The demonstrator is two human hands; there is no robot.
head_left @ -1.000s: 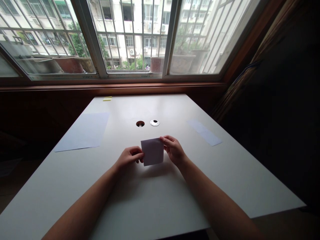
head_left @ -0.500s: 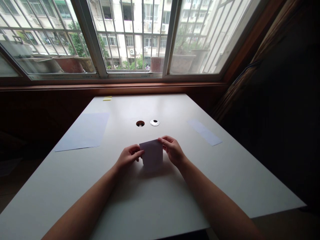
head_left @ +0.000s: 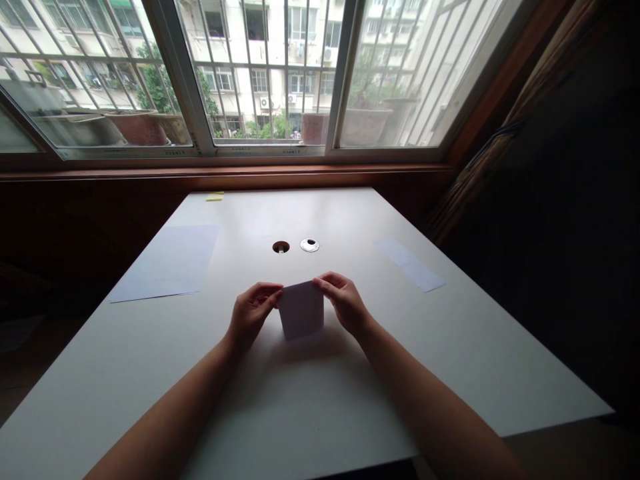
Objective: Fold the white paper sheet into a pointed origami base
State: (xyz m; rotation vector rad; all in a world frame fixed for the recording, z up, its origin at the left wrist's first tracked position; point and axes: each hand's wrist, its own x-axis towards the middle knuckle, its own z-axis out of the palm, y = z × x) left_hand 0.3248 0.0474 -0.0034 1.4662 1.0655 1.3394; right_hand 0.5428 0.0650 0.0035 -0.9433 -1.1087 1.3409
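Note:
Between my hands a small, nearly square piece of white paper (head_left: 302,312) is held up over the table, its face in shadow. My left hand (head_left: 251,312) pinches its upper left corner between thumb and fingers. At the upper right corner, my right hand (head_left: 342,299) grips it the same way. Whether the paper's lower edge touches the table I cannot tell.
On the white table (head_left: 310,413) lie larger white sheets (head_left: 167,260) at left and a paper strip (head_left: 410,264) at right. A round hole (head_left: 281,247), a silver ring (head_left: 309,246) and yellow slips (head_left: 215,197) are farther back. A barred window (head_left: 265,73) stands behind.
My left hand has shifted its pinch from the paper's left side up to the upper left corner. The right fingers have moved slightly left along the top edge.

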